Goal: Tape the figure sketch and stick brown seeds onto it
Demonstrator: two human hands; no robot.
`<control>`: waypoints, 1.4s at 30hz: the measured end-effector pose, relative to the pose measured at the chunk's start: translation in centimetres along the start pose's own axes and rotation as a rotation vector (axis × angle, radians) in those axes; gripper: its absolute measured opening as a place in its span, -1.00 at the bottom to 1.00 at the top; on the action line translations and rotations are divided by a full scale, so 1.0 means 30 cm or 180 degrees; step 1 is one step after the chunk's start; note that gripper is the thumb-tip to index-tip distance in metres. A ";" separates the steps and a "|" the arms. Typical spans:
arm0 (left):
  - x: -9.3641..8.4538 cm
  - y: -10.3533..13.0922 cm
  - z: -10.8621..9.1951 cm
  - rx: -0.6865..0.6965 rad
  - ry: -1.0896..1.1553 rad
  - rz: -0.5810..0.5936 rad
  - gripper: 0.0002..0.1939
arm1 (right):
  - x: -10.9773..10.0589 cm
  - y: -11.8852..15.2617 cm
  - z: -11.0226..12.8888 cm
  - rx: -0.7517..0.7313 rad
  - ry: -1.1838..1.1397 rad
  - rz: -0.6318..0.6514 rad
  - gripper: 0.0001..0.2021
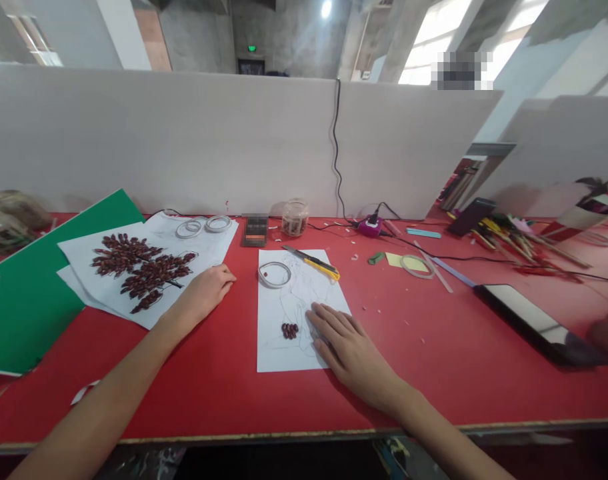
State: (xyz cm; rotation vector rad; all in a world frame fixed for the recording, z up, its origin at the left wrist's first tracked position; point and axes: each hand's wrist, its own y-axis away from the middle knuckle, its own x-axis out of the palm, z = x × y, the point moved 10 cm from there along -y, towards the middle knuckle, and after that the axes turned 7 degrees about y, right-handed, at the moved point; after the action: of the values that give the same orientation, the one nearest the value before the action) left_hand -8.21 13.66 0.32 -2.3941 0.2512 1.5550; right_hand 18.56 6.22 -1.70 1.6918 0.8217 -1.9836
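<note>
My right hand (pixel 341 337) lies flat on a white sheet with a faint pencil drawing (pixel 274 357), fingers stretched out. Just left of its fingertips, a small cluster of dark red beans (pixel 289 331) sits on the drawing. A coil of white tubing (pixel 274 274) and a yellow box cutter (pixel 320 265) lie on the sheet's upper part. My left hand (pixel 211 288) rests between this sheet and another paper (pixel 79 250) covered with dark bean shapes (pixel 154 270). Its fingers are curled together; whatever they hold, if anything, cannot be made out.
A glass jar (pixel 295 219) and a small dark box (pixel 255 231) stand behind the sheet. A purple power adapter (pixel 371 225) trails black cables. To the right lie a yellow note (pixel 399 261), a dark tablet-like device (pixel 529 323) and tools (pixel 509 243). A green board (pixel 44 293) lies left.
</note>
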 end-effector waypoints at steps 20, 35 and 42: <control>-0.172 0.059 0.139 -0.0467 0.0462 -0.0185 -0.67 | -0.017 -0.003 0.009 -0.0066 0.0070 -0.0123 -0.52; -0.022 0.154 0.000 -0.0078 0.0277 0.0375 -0.77 | -0.005 -0.005 0.001 -0.0033 0.0003 -0.0067 -0.51; -0.045 0.156 -0.141 -0.0161 0.1266 0.0136 -0.83 | -0.027 0.005 0.004 -0.0030 -0.0181 -0.0164 -0.54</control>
State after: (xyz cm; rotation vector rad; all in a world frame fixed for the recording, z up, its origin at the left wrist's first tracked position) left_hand -6.47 7.87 2.54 -2.7385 0.3468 1.0978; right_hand 18.71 5.97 -0.92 1.6168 0.8612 -2.0487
